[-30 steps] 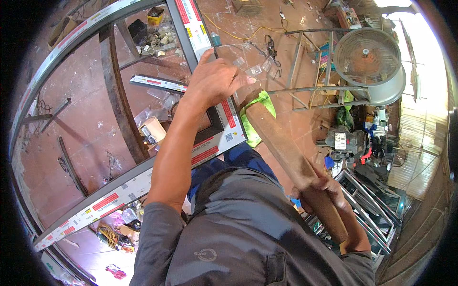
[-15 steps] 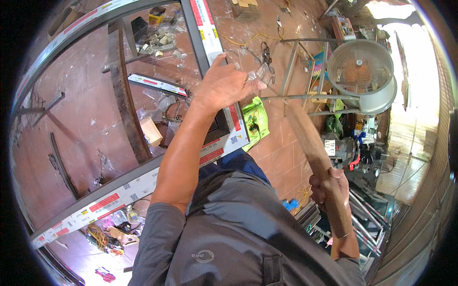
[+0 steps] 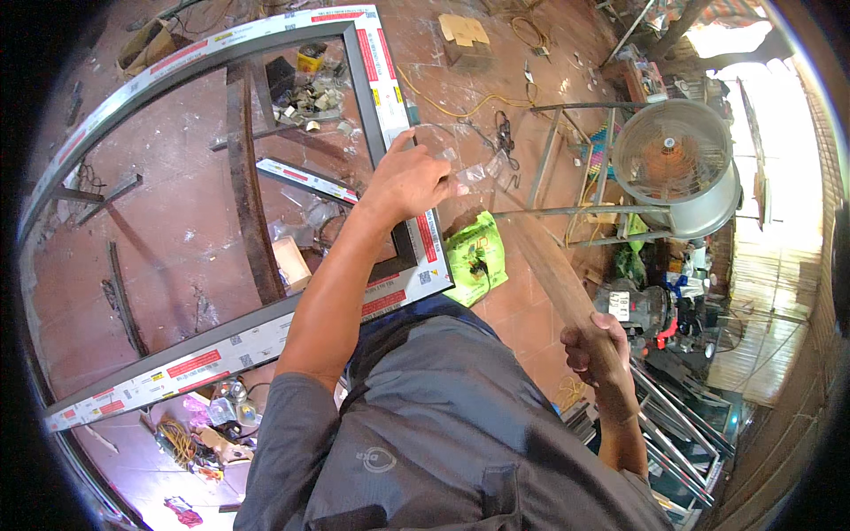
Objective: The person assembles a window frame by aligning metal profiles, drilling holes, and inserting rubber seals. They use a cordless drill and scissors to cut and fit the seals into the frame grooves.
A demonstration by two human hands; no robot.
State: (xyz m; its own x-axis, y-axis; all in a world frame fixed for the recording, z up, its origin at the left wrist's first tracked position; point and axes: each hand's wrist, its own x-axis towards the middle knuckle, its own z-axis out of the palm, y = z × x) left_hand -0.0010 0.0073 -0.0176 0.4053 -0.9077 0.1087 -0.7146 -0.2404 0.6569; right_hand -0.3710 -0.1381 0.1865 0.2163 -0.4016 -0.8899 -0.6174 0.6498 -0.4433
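A large dark rectangular frame (image 3: 235, 340), covered in white and red protective tape, stretches across the left side. My left hand (image 3: 407, 180) is closed over its right-hand bar, the index finger lying along the bar; the undersides of the fingers are hidden. Lower right, my right hand (image 3: 598, 347) is wrapped round a long brown wooden bar (image 3: 556, 274), which slants up and away to the left. The bar's far end reaches close to the left hand, apart from the frame.
A bright green bag (image 3: 478, 252) lies by the frame's near right corner. Beyond stands a large round fan (image 3: 673, 164) on a metal stand. A rusty beam (image 3: 248, 186) lies within the frame's opening. A cardboard box (image 3: 465, 40) sits at the back; metal profiles (image 3: 677, 425) lie at lower right.
The whole view has shifted slightly, with the frame and floor things lower in it. My left hand stays at the frame's right bar, its thumb drawn in closer. The right hand still grips the wooden bar.
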